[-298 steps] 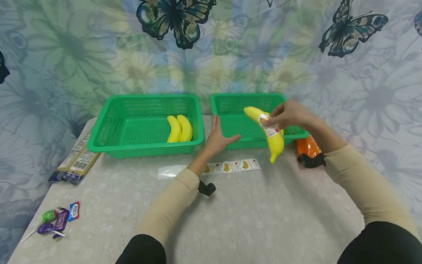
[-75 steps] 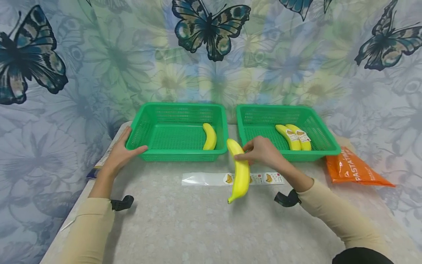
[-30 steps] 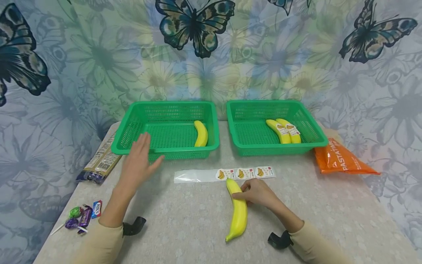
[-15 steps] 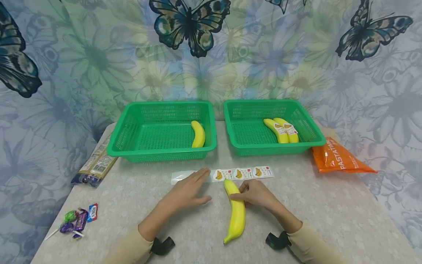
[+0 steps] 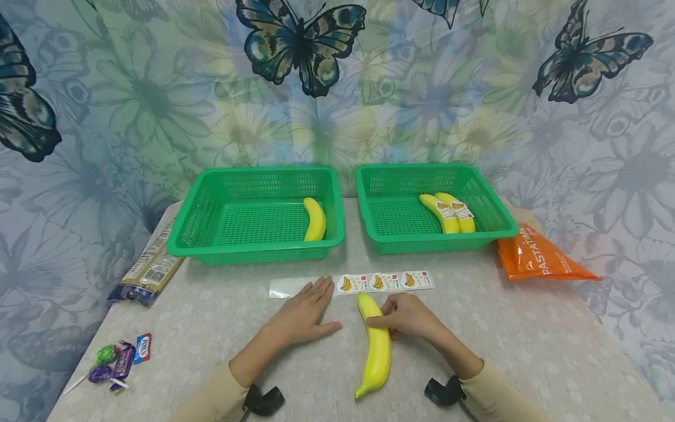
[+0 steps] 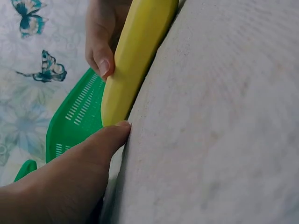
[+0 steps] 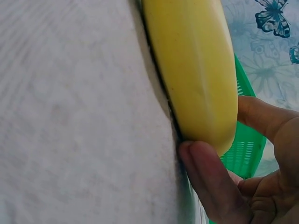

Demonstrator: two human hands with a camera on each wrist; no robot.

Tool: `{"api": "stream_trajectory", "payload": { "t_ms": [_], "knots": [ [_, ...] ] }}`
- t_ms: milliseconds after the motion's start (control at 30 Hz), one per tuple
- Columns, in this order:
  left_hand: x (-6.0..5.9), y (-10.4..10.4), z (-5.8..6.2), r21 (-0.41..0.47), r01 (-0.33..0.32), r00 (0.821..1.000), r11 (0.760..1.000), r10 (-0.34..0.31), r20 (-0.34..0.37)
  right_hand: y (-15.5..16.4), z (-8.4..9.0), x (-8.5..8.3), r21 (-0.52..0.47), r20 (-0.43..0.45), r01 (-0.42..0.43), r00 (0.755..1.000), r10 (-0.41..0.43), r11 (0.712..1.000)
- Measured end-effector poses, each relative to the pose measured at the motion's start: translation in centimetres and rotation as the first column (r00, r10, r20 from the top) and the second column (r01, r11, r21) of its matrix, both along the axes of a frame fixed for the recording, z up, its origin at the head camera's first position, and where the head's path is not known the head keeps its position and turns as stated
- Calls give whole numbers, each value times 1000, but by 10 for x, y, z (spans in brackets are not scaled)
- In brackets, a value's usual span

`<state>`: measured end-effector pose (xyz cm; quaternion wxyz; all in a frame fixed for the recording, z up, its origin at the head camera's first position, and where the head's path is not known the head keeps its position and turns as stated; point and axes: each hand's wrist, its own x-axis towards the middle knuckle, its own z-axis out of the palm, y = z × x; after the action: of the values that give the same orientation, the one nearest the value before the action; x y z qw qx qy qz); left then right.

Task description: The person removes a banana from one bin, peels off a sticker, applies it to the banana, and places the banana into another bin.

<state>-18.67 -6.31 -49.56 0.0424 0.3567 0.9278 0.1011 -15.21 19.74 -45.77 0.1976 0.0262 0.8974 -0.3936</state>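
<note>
left hand (image 5: 303, 316) has settled flat, fingers straight, by the sticker strip (image 5: 352, 284); right hand (image 5: 406, 315) still grips the banana (image 5: 375, 349).

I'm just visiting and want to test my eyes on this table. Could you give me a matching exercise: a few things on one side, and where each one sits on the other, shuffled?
Things
1. unlabelled banana
2. two stickered bananas
3. orange bag
4. wrapped sweets

Places
A. inside the right green basket
B. near the table's front left corner
C. on the table under the right hand, near the sticker strip
D. on the table just right of the right green basket

Pairs: 1-C, 2-A, 3-D, 4-B
</note>
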Motion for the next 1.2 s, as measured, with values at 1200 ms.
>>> {"api": "stream_trajectory", "payload": {
  "t_ms": [1200],
  "knots": [
    [2,3,1,-7,-28,1000,1000,28,8,-25,31,-92,438,-327,-456,722,609,775]
  ]
}}
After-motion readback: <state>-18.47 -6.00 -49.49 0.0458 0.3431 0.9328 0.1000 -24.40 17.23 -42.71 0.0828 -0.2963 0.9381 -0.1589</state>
